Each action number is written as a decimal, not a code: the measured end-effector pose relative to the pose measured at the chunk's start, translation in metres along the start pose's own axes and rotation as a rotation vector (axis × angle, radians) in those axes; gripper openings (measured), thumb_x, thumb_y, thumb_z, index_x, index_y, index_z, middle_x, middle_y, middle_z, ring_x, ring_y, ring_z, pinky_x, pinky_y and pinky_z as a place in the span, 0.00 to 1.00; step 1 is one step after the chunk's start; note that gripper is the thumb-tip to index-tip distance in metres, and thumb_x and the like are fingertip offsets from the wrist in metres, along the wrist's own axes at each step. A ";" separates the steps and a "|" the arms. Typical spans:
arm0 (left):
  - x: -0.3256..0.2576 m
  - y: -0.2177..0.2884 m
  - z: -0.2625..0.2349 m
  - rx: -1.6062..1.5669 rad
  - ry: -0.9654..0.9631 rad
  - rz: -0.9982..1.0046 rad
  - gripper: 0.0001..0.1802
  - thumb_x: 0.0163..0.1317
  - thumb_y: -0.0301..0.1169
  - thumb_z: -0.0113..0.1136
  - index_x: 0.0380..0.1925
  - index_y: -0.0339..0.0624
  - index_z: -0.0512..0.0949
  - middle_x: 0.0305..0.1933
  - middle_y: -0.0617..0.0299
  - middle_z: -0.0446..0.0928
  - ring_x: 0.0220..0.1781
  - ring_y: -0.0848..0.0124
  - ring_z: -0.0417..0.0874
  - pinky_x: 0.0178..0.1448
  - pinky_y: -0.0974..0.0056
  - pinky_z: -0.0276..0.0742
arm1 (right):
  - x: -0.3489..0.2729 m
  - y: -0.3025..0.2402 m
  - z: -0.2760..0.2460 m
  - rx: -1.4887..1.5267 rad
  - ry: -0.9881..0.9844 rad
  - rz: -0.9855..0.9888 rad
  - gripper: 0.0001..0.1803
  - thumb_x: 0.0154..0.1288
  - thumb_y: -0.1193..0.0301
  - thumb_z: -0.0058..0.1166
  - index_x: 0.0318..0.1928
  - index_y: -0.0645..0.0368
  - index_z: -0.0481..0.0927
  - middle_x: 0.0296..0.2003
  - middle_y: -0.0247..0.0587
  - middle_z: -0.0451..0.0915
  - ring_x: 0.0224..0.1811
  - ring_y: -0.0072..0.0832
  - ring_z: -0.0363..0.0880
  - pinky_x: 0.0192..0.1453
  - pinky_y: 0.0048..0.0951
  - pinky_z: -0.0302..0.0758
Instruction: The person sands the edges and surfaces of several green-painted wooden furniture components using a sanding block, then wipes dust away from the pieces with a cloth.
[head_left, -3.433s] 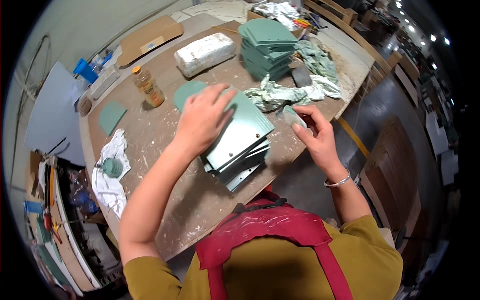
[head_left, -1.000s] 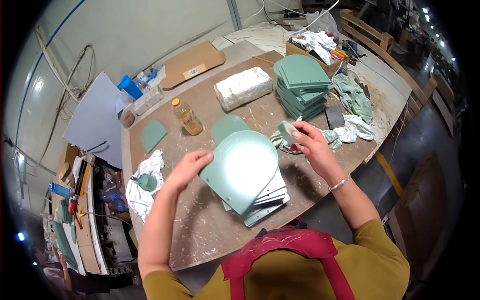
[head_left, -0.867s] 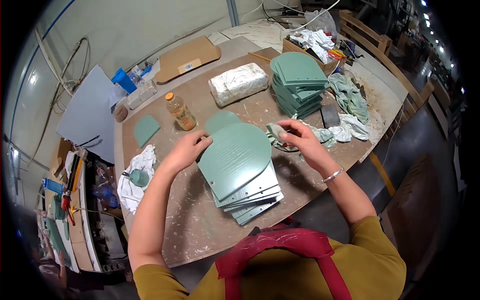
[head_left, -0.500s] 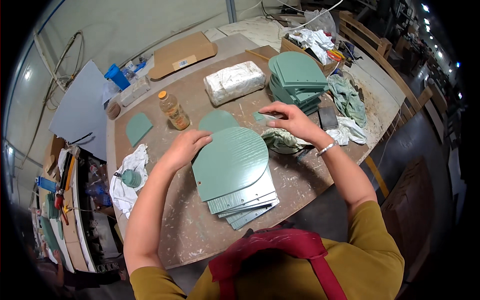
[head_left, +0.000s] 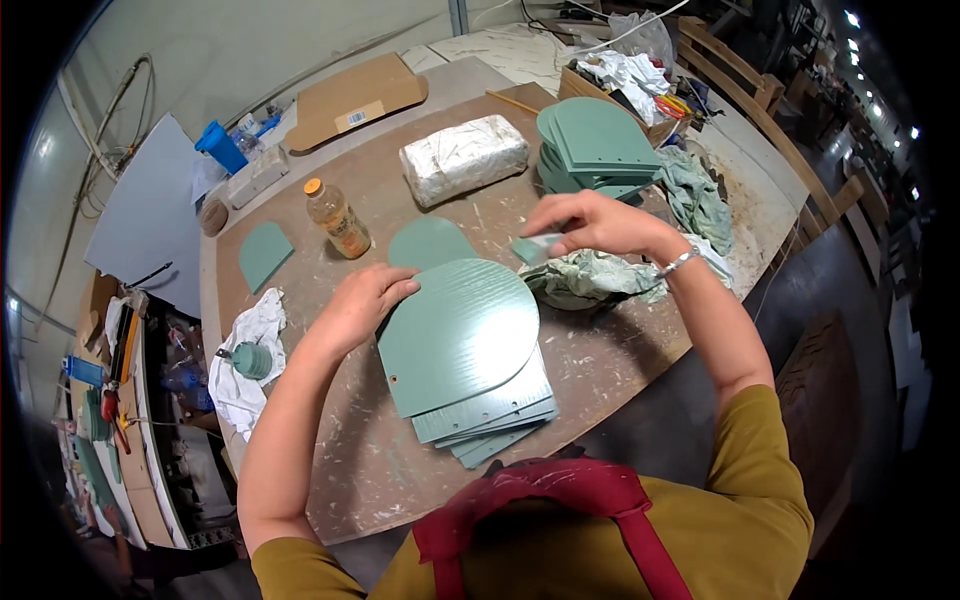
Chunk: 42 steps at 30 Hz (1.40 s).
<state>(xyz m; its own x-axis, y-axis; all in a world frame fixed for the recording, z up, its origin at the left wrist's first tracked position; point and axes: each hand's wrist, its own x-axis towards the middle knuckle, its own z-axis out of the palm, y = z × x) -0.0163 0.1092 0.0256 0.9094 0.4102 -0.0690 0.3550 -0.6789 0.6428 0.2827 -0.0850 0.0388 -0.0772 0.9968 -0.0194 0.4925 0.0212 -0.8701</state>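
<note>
Fingers of the right hand [head_left: 590, 222] pinch a small block [head_left: 531, 249] near the panel's far right edge. The left hand [head_left: 362, 306] touches the panel [head_left: 460, 335] at its left edge, fingers close together; whether they grip it, I cannot tell. Below the panel lies a stack [head_left: 492, 405]; right of it, a rag [head_left: 588, 276]; beyond it, leftward, a bottle [head_left: 338, 220].

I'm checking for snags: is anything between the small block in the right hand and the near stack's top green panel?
Nothing visible stands between the block in the right hand and the top panel. The crumpled cloth lies just to the right.
</note>
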 end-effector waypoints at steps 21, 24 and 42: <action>0.038 -0.081 -0.024 -0.772 0.297 -0.354 0.18 0.74 0.44 0.54 0.49 0.39 0.77 0.39 0.65 0.79 0.38 0.76 0.78 0.40 0.67 0.75 | -0.065 0.055 0.033 0.687 0.622 0.123 0.23 0.66 0.77 0.59 0.62 0.61 0.78 0.48 0.33 0.81 0.47 0.21 0.77 0.53 0.26 0.76; 0.044 -0.124 0.014 -0.930 0.342 -0.427 0.17 0.73 0.43 0.54 0.45 0.40 0.77 0.36 0.64 0.79 0.30 0.76 0.76 0.32 0.68 0.74 | -0.061 0.066 0.049 0.718 0.649 0.145 0.24 0.66 0.76 0.59 0.63 0.61 0.77 0.48 0.33 0.81 0.46 0.20 0.77 0.52 0.25 0.76; 0.053 -0.172 0.106 -0.834 0.016 -0.566 0.13 0.70 0.36 0.61 0.39 0.35 0.75 0.32 0.55 0.82 0.29 0.70 0.85 0.33 0.70 0.82 | -0.039 0.080 0.126 1.177 0.617 0.168 0.23 0.70 0.71 0.58 0.64 0.56 0.74 0.57 0.34 0.79 0.57 0.25 0.77 0.58 0.34 0.78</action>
<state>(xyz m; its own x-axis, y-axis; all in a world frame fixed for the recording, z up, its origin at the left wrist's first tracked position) -0.0059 0.1831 -0.1700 0.6486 0.5528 -0.5231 0.4633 0.2585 0.8477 0.2154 -0.1318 -0.0923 0.4655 0.8586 -0.2148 -0.6016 0.1289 -0.7883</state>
